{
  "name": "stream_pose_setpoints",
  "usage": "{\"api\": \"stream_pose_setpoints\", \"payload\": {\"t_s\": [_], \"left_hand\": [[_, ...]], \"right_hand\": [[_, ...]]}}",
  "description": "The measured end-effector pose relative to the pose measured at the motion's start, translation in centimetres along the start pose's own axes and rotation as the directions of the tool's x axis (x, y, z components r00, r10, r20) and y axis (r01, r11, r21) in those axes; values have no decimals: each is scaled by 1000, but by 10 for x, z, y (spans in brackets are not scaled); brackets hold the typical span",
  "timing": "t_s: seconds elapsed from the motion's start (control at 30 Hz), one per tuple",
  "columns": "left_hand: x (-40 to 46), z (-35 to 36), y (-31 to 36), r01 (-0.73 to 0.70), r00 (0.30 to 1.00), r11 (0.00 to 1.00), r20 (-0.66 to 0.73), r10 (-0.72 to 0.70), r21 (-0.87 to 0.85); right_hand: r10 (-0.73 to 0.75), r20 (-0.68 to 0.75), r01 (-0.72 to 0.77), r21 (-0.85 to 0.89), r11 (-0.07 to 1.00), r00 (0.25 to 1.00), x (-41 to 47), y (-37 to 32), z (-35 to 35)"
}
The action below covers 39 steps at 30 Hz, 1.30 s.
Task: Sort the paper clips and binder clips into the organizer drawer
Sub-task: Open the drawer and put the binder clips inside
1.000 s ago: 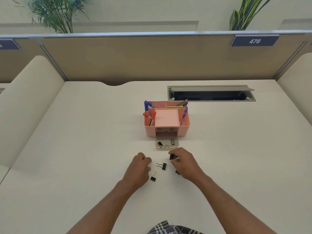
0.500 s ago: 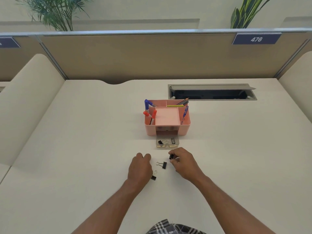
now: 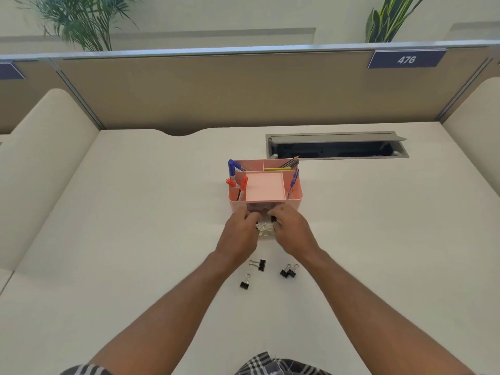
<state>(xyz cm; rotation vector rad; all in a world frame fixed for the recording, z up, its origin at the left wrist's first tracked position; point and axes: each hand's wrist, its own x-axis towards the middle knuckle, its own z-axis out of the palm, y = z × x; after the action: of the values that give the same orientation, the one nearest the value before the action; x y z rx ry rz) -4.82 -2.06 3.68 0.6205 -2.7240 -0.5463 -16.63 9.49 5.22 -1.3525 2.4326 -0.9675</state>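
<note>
Four binder clips left on the desk (image 3: 135,239), nearest me: one (image 3: 245,282), one (image 3: 258,264), and a touching pair (image 3: 289,271). Both hands have moved up from there to the open drawer (image 3: 266,231) in front of the pink organizer (image 3: 265,189). Right hand (image 3: 290,228) pinches a black clip (image 3: 273,219) over the drawer. Left hand (image 3: 240,231) is curled; can't tell if it holds anything. Drawer already has silvery clips inside. Looks like a drop-off in progress, four more to fetch.
</note>
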Motion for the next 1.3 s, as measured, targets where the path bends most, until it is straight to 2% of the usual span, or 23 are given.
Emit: {"api": "stream_pose_setpoints", "payload": {"t_s": [0.13, 0.23, 0.33, 0.43, 0.47, 0.57, 0.63, 0.7, 0.77, 0.97, 1.1, 1.17, 1.3], "left_hand": [[15, 6, 6, -27, 998, 1000, 51, 27, -1], [14, 9, 7, -29, 998, 999, 51, 31, -26], [3, 8, 5, -70, 997, 995, -11, 70, -72], [-26, 7, 4, -96, 995, 984, -20, 94, -150], [-38, 10, 2, -90, 995, 984, 26, 95, -152], [-66, 24, -5, -23, 969, 997, 245, 40, -73], [-75, 32, -8, 1, 947, 1000, 321, 1, -7], [-78, 36, -7, -19, 950, 1000, 312, 10, 25], [-78, 39, -6, -23, 959, 999, 282, 13, 30], [-74, 42, -6, -10, 970, 1000, 242, 4, 25], [-72, 42, -8, 15, 978, 1000, 207, -20, 26], [-68, 39, -9, 39, 987, 999, 155, -40, 7], [-42, 23, -6, 91, 996, 996, 7, -90, -21]], "right_hand": [[-35, 102, 43, -83, 996, 994, 14, -3, 4], [-19, 117, 26, -60, 998, 993, 14, 2, 6], [-17, 71, 19, -18, 1000, 997, 9, 4, -1], [84, 17, -84, 1, 996, 996, -11, 12, -8], [131, 47, -130, -37, 991, 990, -20, 18, -9], [277, 269, -230, -195, 954, 922, -50, 36, -6], [269, 368, -206, -203, 957, 890, -69, 43, 0], [204, 402, -133, -198, 971, 893, -84, 44, 7], [141, 372, -67, -203, 977, 918, -93, 43, 16], [78, 249, -38, -161, 986, 965, -95, 37, 31], [131, 204, -117, -83, 990, 970, -88, 34, 28], [165, 143, -161, -37, 986, 976, -79, 32, 23], [151, -9, -151, -46, 987, 989, -47, 24, 11]]}}
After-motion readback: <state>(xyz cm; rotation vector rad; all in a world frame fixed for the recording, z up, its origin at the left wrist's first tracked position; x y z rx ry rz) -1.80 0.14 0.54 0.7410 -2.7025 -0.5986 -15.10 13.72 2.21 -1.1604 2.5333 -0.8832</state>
